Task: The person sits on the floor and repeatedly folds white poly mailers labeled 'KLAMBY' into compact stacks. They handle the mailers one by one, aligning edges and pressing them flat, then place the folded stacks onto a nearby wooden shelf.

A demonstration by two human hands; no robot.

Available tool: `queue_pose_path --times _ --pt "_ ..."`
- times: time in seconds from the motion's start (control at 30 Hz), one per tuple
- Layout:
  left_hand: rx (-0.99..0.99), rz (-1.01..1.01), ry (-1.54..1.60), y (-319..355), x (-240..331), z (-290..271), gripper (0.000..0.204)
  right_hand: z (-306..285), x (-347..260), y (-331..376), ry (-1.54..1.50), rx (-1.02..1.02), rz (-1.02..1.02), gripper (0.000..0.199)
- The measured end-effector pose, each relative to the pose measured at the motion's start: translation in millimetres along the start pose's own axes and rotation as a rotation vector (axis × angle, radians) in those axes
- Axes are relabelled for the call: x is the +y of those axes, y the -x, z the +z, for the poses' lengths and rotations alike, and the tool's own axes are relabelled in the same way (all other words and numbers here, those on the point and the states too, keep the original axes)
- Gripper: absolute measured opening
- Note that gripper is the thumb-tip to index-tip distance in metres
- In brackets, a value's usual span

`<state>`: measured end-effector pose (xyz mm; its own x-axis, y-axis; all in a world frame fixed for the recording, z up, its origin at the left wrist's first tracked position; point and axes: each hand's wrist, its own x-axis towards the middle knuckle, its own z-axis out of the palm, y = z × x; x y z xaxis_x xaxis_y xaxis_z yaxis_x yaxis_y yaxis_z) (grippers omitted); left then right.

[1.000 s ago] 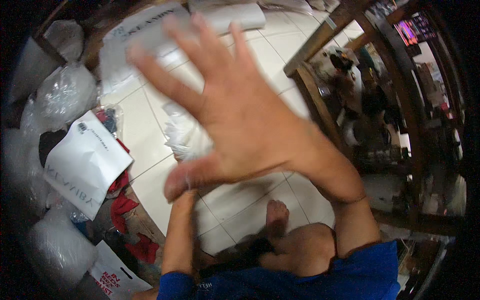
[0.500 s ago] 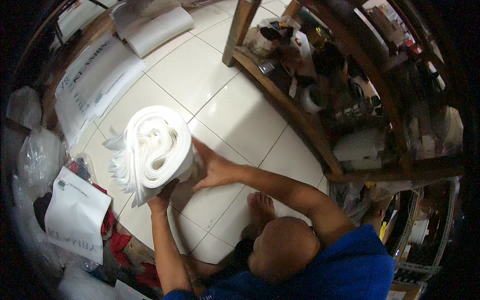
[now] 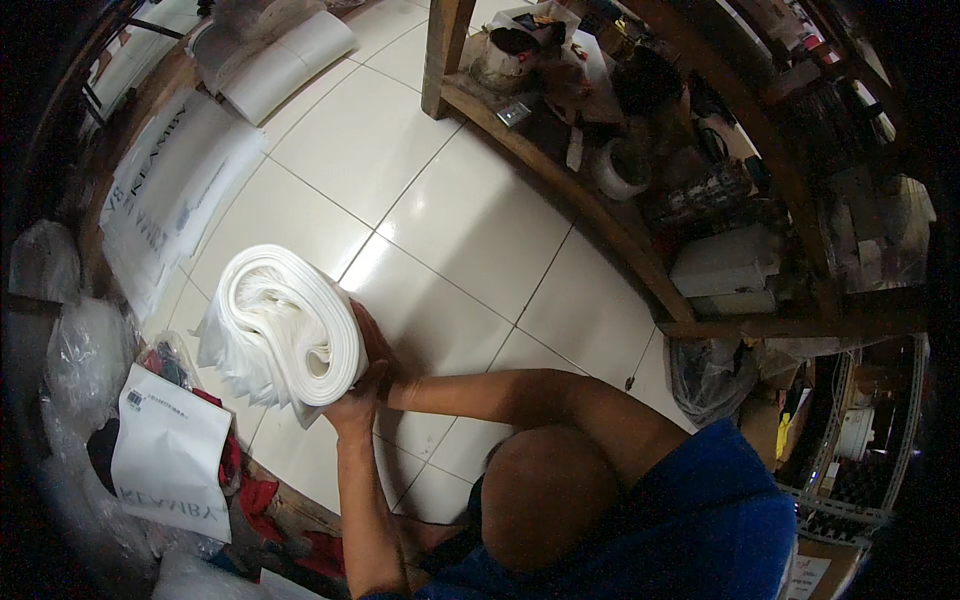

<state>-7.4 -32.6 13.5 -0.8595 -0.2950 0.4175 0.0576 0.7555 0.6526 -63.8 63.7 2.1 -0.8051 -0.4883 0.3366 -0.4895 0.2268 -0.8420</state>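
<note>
- The left forearm (image 3: 368,500) rises almost straight from the lower edge, and the left hand (image 3: 352,408) bends at the wrist against the lower right side of a thick white roll (image 3: 285,330).
- The right arm (image 3: 560,395) is bent at the elbow, its forearm reaching leftward to the roll; the right hand (image 3: 373,345) lies along the roll's right side, partly behind it.
- Both hands grasp the roll between them; most of the fingers are hidden by it, so their exact curl cannot be made out.
- The roll is over the left part of the floor (image 3: 440,230), near its cluttered left edge, with one end facing up; whether the other end touches the floor cannot be seen.
- That end shows many thin, soft layers, smooth on the outside, folded into loose loops within, with ragged, pointed flaps on its left.
- A bare, rounded knee (image 3: 550,495) stands below the right forearm, beside a blue shirt (image 3: 690,520).
- The floor is glossy cream tile with dark joints.
- Along its left edge lie flat white sheets (image 3: 180,190) with dark print, a smooth white packet (image 3: 175,450), crumpled red cloth (image 3: 262,508) and wrinkled clear plastic bags (image 3: 90,350).
- A rough brown wooden rack (image 3: 560,175) full of clutter borders its right side.
</note>
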Motion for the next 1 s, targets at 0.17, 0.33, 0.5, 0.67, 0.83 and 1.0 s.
queue_pose_path --times 0.17,0.33,0.5,0.67,0.83,1.0 --pt "0.033 0.013 0.007 -15.6 4.4 13.6 0.077 -4.8 2.4 2.1 0.003 -0.096 0.027 0.081" --pt "0.098 -0.174 0.207 -19.6 -27.1 -3.1 0.056 -74.8 16.8 -5.9 -0.053 -0.276 0.128 0.075" --pt "0.045 -0.258 0.160 -23.0 -45.4 -32.4 0.057 -335.1 39.7 -93.1 0.583 0.335 0.383 0.026" --pt "0.038 -0.059 0.027 -17.0 -47.3 -15.8 0.056 -465.9 98.2 -116.4 0.977 0.193 0.545 0.028" --pt "-0.023 -0.177 0.118 -15.8 -50.6 -19.1 0.057 -466.0 124.7 -151.2 1.001 0.073 0.575 0.027" --pt "0.019 -0.176 0.041 -3.0 -66.6 -19.5 0.056 -467.0 148.4 -171.8 1.010 0.011 0.589 0.026"
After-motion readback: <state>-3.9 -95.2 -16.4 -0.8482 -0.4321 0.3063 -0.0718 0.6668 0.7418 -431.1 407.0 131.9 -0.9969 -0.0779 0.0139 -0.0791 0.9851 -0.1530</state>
